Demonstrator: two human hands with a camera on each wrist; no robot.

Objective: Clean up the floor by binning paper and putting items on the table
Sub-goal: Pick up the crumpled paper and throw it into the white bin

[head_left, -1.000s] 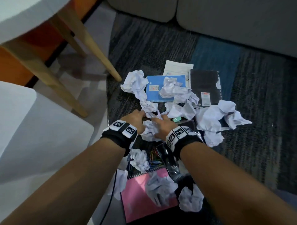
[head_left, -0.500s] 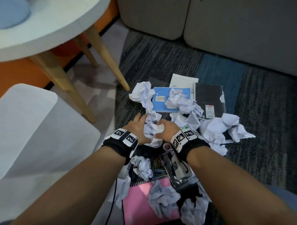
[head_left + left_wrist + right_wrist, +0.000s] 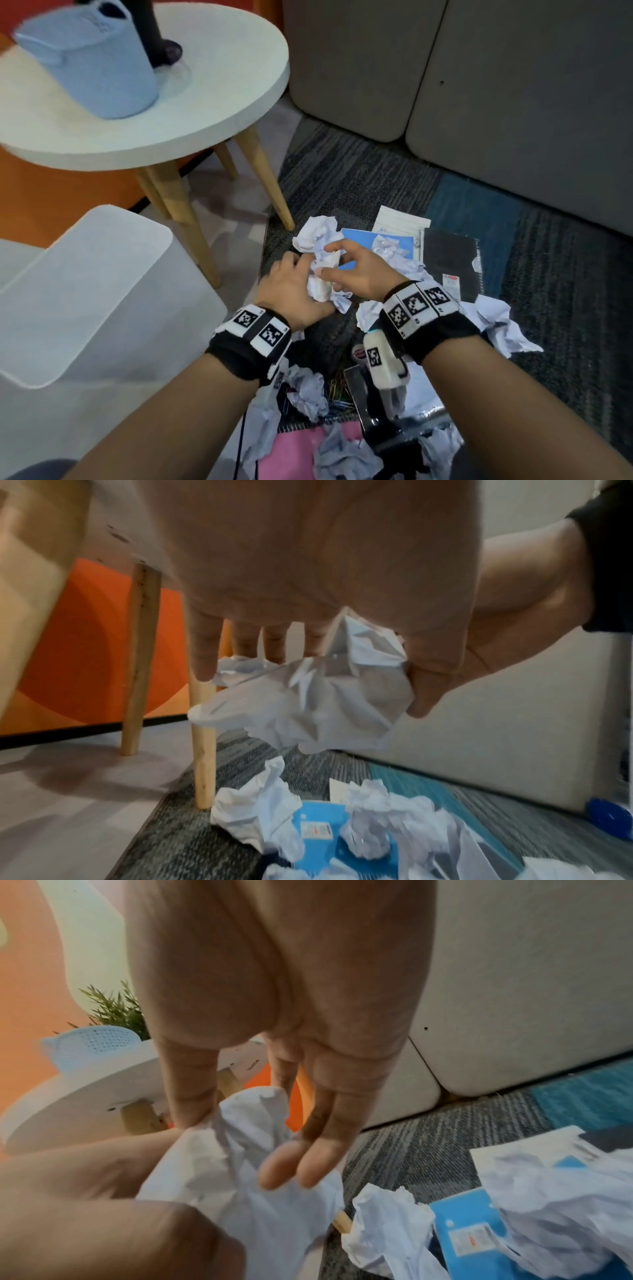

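Both hands hold one wad of crumpled white paper between them, lifted above the floor pile. My left hand cups its left side, fingers reaching down against the paper. My right hand pinches the top and right side, index fingertip on the wad, other fingers spread. More crumpled paper balls lie on the carpet around a blue notebook, a black notebook and a pink notebook. The round white table stands at upper left.
A light blue container stands on the table. A white rounded object sits low on the left beside the wooden table legs. Grey sofa panels close the back. Coloured paper clips lie near my wrists.
Both hands gathered the paper wad and raised it off the pile. The view tilted up, bringing the table top and blue container into sight.
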